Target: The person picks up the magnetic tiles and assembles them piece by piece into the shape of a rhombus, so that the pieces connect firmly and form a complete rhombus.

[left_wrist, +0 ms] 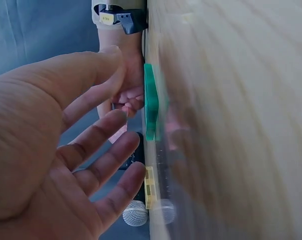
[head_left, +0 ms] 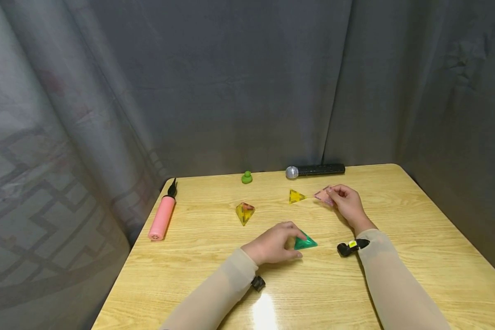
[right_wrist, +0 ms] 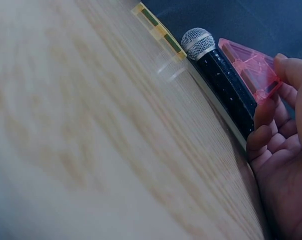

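My right hand [head_left: 348,206] pinches a translucent pink triangular magnetic tile [head_left: 322,195] between thumb and fingers. In the right wrist view that pink tile [right_wrist: 243,67] is tilted up off the table. Over the table's middle, my left hand [head_left: 274,243] has its fingers loosely spread beside a green triangular tile [head_left: 308,244]. The left wrist view shows the green tile [left_wrist: 151,102] lying on the tabletop, apart from the fingertips. A yellow triangular tile [head_left: 295,196] lies left of the pink one. Farther left stands a small pointed shape of joined yellow and pink tiles [head_left: 244,213].
A black microphone [head_left: 319,170] lies along the table's back edge, with a small green duck-like figure [head_left: 246,177] to its left. A pink hand pump [head_left: 162,217] with a black nozzle lies at the left edge. Grey curtains [head_left: 231,91] hang behind the wooden table [head_left: 189,275].
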Demonstrator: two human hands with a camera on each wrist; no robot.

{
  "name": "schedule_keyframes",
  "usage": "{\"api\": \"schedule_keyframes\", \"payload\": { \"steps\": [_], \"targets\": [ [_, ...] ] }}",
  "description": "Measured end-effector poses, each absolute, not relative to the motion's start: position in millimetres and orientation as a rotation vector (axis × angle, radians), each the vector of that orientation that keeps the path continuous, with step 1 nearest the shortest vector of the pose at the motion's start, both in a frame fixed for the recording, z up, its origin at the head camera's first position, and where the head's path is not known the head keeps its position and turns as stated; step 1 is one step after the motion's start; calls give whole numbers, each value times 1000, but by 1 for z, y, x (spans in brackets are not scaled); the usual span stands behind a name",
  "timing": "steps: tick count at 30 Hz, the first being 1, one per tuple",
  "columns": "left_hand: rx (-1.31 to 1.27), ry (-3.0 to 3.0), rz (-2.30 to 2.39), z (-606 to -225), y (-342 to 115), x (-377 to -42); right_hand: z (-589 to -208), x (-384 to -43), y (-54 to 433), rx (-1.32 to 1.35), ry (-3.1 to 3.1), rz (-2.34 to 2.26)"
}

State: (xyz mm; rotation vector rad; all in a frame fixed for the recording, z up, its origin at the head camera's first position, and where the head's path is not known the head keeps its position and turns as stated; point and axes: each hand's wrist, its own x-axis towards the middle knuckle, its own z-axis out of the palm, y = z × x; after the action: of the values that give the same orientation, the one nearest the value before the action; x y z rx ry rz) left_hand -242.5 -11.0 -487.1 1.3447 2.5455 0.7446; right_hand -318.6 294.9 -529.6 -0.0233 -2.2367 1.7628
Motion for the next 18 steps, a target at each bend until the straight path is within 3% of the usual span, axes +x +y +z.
{"api": "schedule_keyframes", "payload": {
  "steps": [18],
  "targets": [
    [1455,2542,520,-492,-9,-241,-526,-316,293,-53,-2261,1752]
  ]
}}
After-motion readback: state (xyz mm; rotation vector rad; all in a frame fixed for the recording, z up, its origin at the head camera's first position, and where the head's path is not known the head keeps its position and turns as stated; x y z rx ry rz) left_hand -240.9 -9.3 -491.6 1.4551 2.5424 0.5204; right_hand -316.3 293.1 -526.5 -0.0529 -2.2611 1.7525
